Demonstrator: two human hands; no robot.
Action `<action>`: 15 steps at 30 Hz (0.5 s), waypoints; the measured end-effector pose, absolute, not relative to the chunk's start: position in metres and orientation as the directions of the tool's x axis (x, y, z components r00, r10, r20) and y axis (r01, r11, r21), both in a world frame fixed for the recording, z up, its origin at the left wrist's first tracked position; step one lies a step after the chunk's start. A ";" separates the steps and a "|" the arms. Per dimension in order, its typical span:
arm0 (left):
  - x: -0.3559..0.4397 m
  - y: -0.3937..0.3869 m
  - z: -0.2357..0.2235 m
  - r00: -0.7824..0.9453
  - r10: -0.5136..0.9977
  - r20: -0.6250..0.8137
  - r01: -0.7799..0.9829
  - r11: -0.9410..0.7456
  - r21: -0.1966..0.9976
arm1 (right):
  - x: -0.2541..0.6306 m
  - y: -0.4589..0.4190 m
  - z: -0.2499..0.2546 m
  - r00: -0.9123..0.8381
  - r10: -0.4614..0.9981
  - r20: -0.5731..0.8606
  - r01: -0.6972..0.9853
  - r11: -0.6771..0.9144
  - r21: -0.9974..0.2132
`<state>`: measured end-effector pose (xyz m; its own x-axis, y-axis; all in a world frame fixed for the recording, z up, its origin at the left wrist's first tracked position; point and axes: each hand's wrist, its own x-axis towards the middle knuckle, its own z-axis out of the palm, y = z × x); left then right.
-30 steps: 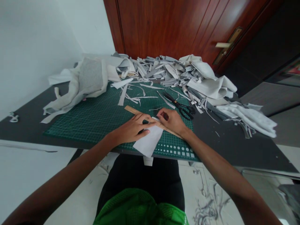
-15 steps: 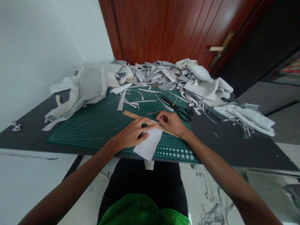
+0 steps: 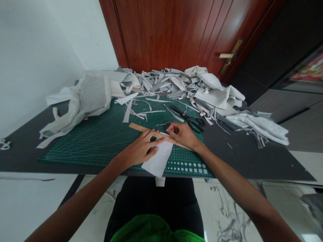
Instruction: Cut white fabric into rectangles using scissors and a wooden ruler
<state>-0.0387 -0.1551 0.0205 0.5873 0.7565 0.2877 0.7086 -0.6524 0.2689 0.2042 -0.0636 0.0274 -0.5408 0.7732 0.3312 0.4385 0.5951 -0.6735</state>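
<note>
A wooden ruler (image 3: pixel 137 127) lies slantwise over a white piece of cloth or paper (image 3: pixel 158 160) on the green cutting mat (image 3: pixel 96 141). My left hand (image 3: pixel 141 148) rests on the ruler and the white piece, fingers spread and stretched out. At the piece's far edge, just beyond the ruler, my right hand (image 3: pixel 184 134) is closed in a pinch, its wrist over the ruler's right end. What sits between those fingertips is too small to make out. Black-handled scissors (image 3: pixel 190 121) lie beyond my right hand.
Grey and white fabric scraps (image 3: pixel 161 80) heap along the back by a wooden door (image 3: pixel 166 33). A bundled cloth (image 3: pixel 92 90) lies at the left, more folded cloth (image 3: pixel 262 124) at the right. Thin strips (image 3: pixel 128 111) are scattered on the mat. The dark table's front edge runs near my body.
The view has shifted slightly. My left hand still presses on the ruler, and my right hand stays pinched at the far edge of the white piece, having moved very little.
</note>
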 end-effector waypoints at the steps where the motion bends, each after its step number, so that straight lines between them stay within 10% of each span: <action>1: -0.039 -0.155 0.020 0.589 0.756 0.285 0.709 -0.653 0.267 | 0.203 -0.063 0.026 -0.540 0.778 0.321 0.425 0.581 -0.694; 15: -0.038 -0.155 0.018 0.579 0.775 0.254 0.716 -0.632 0.297 | 0.181 -0.059 0.020 -0.537 0.807 0.245 0.425 0.509 -0.748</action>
